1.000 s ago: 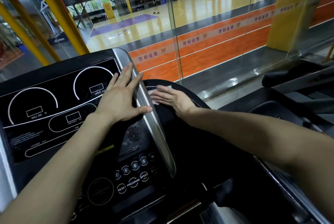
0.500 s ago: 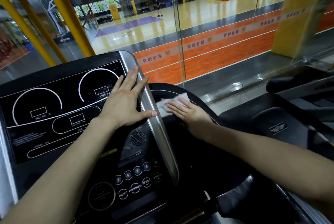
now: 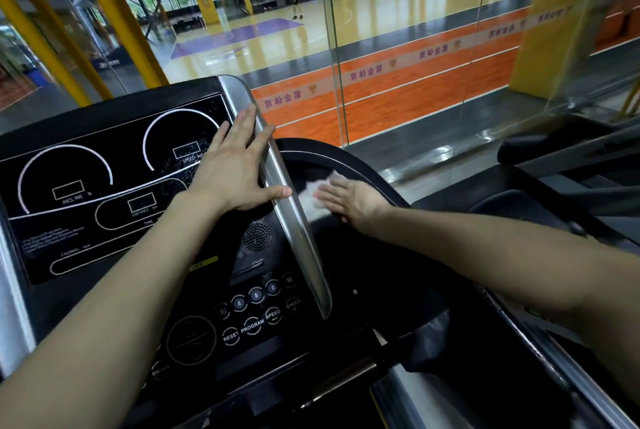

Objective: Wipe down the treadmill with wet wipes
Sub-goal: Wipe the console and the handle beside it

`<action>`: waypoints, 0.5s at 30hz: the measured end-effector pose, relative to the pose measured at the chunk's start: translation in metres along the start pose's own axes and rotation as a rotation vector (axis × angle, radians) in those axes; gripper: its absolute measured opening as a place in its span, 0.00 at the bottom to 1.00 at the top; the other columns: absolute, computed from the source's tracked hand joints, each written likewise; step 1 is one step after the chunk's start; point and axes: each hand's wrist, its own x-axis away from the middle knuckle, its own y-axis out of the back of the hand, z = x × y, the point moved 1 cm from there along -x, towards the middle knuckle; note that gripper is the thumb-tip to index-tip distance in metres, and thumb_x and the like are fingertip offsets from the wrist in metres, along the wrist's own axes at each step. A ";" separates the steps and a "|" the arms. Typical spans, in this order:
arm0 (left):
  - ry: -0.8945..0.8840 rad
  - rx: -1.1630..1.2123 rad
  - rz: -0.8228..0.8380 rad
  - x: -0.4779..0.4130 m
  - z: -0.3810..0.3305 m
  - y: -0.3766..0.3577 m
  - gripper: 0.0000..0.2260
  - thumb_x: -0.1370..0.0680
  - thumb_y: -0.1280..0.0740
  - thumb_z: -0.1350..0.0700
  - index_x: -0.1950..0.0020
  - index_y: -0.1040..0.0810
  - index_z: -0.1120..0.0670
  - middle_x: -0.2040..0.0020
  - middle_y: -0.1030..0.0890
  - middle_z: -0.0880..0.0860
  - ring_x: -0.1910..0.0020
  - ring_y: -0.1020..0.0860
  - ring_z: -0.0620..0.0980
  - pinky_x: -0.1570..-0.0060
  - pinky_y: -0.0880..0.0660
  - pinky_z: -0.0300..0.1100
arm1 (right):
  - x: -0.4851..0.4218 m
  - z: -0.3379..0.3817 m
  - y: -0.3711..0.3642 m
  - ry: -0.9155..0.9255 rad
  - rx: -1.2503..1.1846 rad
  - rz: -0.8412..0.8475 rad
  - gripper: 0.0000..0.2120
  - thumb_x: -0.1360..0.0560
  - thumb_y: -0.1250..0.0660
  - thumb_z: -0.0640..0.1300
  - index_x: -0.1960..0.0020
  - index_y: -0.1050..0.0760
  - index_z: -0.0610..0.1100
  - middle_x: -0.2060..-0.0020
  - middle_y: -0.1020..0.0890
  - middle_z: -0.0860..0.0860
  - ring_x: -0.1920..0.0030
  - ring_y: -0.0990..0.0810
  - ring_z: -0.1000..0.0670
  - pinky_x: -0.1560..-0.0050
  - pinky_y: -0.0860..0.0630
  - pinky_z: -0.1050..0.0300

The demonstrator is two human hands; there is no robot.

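The treadmill console (image 3: 104, 193) is a black panel with white dial outlines, edged on its right by a silver trim strip (image 3: 294, 221). My left hand (image 3: 235, 169) rests flat on the panel's right side, fingers straight, thumb across the silver strip. Right of the strip lies the black curved side tray (image 3: 349, 158). My right hand (image 3: 346, 200) presses a white wet wipe (image 3: 311, 200) flat against that tray with straight fingers. Part of the wipe is hidden under the palm.
Round buttons marked RESET, PROGRAM and SPEED (image 3: 252, 321) sit low on the console. A glass wall (image 3: 398, 65) stands just beyond, with a basketball court behind it. Another black machine (image 3: 571, 179) is at the right. Yellow posts (image 3: 114, 20) rise at the left.
My right hand has slid the wipe along the black tray, back and forth beside the silver strip. My left hand has stayed flat on the console.
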 end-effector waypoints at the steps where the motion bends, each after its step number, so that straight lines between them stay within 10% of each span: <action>1: 0.008 -0.017 0.004 0.002 -0.002 0.001 0.57 0.32 0.40 0.17 0.13 0.52 0.48 0.14 0.61 0.58 0.14 0.59 0.54 0.16 0.57 0.55 | -0.006 -0.006 0.004 -0.052 -0.032 -0.037 0.35 0.12 0.57 0.59 0.14 0.65 0.43 0.15 0.65 0.46 0.15 0.65 0.44 0.17 0.65 0.39; 6: -0.020 -0.063 -0.129 0.025 -0.027 -0.013 0.32 0.20 0.32 0.36 0.18 0.31 0.46 0.13 0.51 0.61 0.14 0.50 0.57 0.16 0.53 0.54 | 0.052 0.045 -0.018 0.226 0.038 0.231 0.42 0.17 0.41 0.59 0.13 0.57 0.43 0.14 0.57 0.44 0.14 0.59 0.44 0.17 0.60 0.37; 9: -0.074 -0.082 -0.213 0.036 -0.048 -0.024 0.18 0.17 0.32 0.49 0.28 0.19 0.48 0.16 0.41 0.64 0.16 0.41 0.63 0.16 0.47 0.56 | 0.027 0.011 0.005 0.024 -0.009 0.064 0.36 0.14 0.47 0.56 0.13 0.57 0.46 0.14 0.55 0.47 0.14 0.56 0.45 0.16 0.59 0.39; 15: -0.058 -0.119 -0.154 0.055 -0.059 -0.045 0.31 0.18 0.40 0.34 0.20 0.28 0.51 0.14 0.51 0.63 0.14 0.55 0.59 0.16 0.49 0.56 | 0.037 0.034 -0.023 0.221 0.086 0.212 0.34 0.14 0.48 0.58 0.13 0.54 0.47 0.14 0.53 0.49 0.14 0.56 0.47 0.17 0.58 0.37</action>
